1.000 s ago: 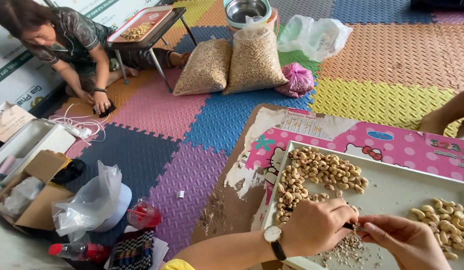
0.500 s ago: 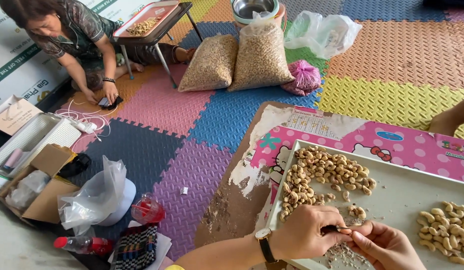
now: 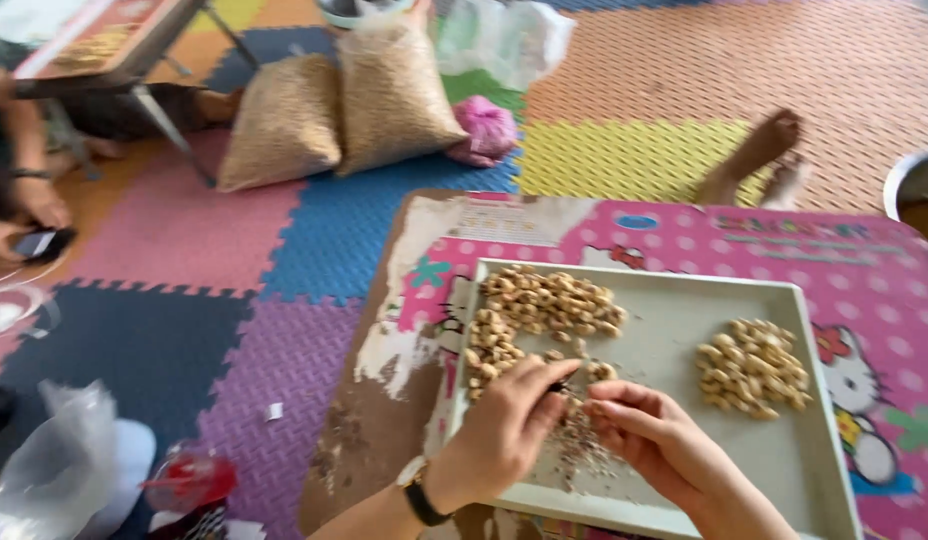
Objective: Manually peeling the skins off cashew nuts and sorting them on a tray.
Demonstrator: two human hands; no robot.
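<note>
Small cashew point(image 3: 584, 398) (blurred) pinched above grey tray point(image 3: 674, 330).

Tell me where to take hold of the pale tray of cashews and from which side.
Grip the tray's raised rim at its bare right edge, coming in from the right side. The left hand and right hand crowd the near edge, and the nut piles sit left and centre-right.
</note>
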